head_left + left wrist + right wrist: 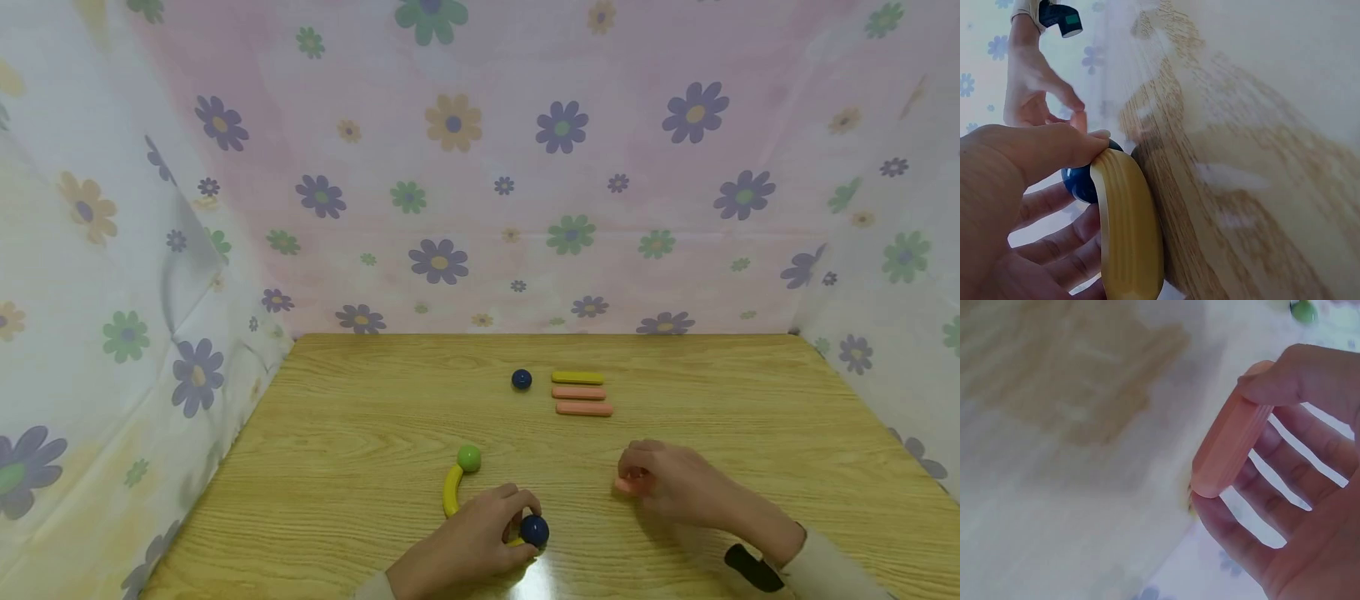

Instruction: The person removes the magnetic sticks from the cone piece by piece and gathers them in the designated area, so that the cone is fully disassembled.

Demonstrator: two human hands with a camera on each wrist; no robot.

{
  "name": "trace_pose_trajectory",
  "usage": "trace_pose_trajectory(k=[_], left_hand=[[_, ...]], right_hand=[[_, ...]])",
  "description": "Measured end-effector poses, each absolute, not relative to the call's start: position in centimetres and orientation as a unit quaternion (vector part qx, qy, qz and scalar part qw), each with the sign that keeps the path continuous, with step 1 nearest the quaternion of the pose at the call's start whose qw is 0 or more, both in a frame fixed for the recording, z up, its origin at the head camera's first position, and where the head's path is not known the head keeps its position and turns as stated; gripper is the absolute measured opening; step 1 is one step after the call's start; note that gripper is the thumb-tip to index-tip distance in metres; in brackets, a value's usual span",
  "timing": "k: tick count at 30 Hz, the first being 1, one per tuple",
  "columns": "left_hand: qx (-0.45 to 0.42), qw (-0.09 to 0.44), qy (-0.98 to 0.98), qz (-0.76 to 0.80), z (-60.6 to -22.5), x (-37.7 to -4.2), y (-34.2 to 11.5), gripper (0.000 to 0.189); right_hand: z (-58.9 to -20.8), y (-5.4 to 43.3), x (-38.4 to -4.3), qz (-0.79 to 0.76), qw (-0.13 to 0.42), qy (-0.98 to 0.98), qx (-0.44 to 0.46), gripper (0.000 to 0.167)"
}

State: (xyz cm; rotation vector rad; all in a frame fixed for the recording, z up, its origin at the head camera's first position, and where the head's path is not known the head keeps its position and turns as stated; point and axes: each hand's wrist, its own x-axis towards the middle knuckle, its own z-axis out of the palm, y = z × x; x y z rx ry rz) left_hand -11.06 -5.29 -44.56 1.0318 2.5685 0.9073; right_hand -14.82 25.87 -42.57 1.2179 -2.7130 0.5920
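Observation:
My left hand pinches a glossy dark blue ball between thumb and fingers, low in the middle of the head view. Touching that ball is a ribbed yellow rod, large in the left wrist view. A curved yellow rod runs from a green ball down behind the left hand; whether it is the same rod is hidden. To the right, my right hand holds a short salmon-pink rod by its ends, just above the wooden table.
Farther back on the table lie another dark blue ball, a straight yellow rod and two salmon-pink rods, the upper rod and the lower rod, side by side. Flower-patterned cloth encloses the table's back and sides.

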Motion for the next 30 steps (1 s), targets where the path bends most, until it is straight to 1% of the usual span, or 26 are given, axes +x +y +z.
trace_pose_trajectory(k=[4,10,13,20,25,30], left_hand=[[0.362,0.109,0.872,0.310,-44.5,-11.1,-5.3,0.019],[0.358,0.116,0.874,0.307,-44.4,-11.2,-5.2,0.020],[0.355,0.119,0.874,0.309,-44.5,-11.1,-5.3,0.020],[0.355,0.122,0.870,0.321,-44.7,-11.0,-5.4,0.016],[0.346,0.130,0.870,0.326,-44.7,-11.0,-5.5,0.017],[0.356,0.122,0.868,0.323,-44.8,-11.1,-5.5,0.018]], right_hand=[[-42.1,27.7,-16.0,0.192,0.079,-0.904,0.374,0.029],[-41.7,30.4,-18.3,0.216,0.053,-0.919,0.326,0.030],[-41.7,31.7,-19.3,0.228,0.058,-0.921,0.311,0.030],[-42.0,33.9,-21.4,0.229,0.084,-0.920,0.306,0.024],[-42.1,35.1,-23.0,0.204,0.081,-0.928,0.301,0.015],[-42.4,36.4,-24.5,0.196,0.072,-0.931,0.298,0.013]])
